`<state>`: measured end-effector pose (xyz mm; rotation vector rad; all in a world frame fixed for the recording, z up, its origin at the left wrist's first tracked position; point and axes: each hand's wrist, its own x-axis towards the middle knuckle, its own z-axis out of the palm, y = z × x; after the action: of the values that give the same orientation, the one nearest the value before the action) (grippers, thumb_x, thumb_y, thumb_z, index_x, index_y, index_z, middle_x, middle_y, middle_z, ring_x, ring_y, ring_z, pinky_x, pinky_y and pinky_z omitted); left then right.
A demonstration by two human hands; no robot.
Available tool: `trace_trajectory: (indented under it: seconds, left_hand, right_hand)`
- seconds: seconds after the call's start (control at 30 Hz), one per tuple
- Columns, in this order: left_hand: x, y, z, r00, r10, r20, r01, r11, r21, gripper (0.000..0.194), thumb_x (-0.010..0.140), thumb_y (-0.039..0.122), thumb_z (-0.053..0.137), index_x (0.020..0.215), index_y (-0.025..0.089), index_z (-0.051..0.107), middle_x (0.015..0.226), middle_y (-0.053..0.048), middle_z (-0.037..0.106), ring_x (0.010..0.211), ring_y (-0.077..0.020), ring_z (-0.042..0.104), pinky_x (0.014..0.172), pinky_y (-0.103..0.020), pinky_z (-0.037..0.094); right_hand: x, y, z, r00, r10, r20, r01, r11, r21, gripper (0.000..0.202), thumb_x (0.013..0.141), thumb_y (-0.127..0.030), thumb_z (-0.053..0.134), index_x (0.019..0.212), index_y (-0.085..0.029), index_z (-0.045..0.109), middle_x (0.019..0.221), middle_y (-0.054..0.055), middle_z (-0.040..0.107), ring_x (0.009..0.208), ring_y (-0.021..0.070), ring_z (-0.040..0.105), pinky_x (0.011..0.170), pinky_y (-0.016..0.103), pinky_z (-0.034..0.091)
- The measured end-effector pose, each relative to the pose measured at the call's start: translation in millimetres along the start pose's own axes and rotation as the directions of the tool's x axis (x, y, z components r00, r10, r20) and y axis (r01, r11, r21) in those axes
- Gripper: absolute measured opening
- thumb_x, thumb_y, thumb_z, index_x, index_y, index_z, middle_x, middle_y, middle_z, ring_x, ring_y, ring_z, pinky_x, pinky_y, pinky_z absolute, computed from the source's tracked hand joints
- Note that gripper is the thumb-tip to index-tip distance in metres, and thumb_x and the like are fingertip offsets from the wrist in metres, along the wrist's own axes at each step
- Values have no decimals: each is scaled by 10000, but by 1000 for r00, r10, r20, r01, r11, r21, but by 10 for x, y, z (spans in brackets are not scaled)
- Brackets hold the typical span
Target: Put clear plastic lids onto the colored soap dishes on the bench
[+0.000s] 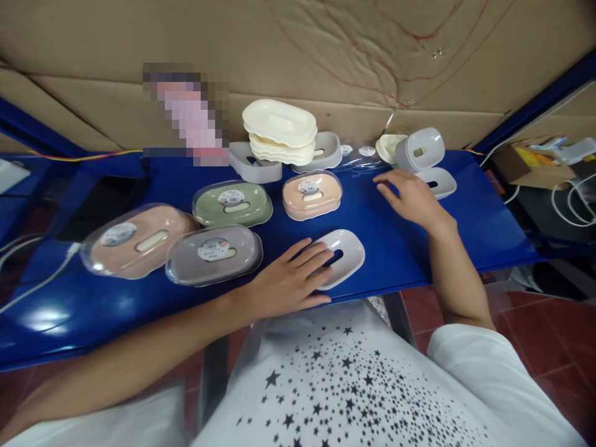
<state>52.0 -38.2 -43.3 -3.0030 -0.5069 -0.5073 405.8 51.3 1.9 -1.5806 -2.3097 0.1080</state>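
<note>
My left hand (291, 279) lies with spread fingers on the left side of a pale grey oval dish (350, 257) near the table's front edge. The dish has a dark slot in its middle. Over the table at the right, my right hand (410, 195) has its fingers apart and nothing in them. Just behind it is another pale grey slotted dish (444, 182), with grey cups (427, 149) beyond. Lidded, labelled dishes stand to the left: peach (311, 194), green (233, 205), grey (214, 256) and pink (139, 242).
A stack of cream trays (279, 124) rises at the back of the blue table (386, 248), between grey dishes (328, 151). Clear plastic pieces (363, 159) lie beside them. A black device (105, 202) and white cable (51, 279) are at the left; a cardboard box (535, 164) is at the right.
</note>
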Motion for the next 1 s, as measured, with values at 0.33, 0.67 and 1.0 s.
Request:
trace_trajectory:
  seconds: [0.33,0.67,1.0]
  left_hand:
    - [30,-13,-32,995,-74,-62,77,996,53,252,1022,361,682,1186,172,714,1320,-126,723,1238,-284,666,1131,-465,506]
    - [43,-17,-44,984,-134,-119,142,988,59,192,1047,303,659,1176,166,698,1191,-98,772,1148,-261,717,1107,-482,519]
    - [37,-28,-138,886,-309,-345,326,945,-9,153,1056,273,646,1181,191,613,1148,-74,801,1036,-233,765,1018,-445,572]
  right_hand:
    - [270,221,476,960,269,-75,-276,954,-112,766,1014,-368,415,1729,-157,237,1799,189,227,1459,498,529,986,686,607]
    - [261,207,271,938,250,-242,-266,963,-36,477,998,-382,531,1431,-232,665,1408,157,662,1118,362,710,987,578,607]
    - [-176,-483,-50,993,-85,83,81,995,51,454,1033,-454,635,1446,-268,668,1282,125,747,1110,340,738,943,494,591]
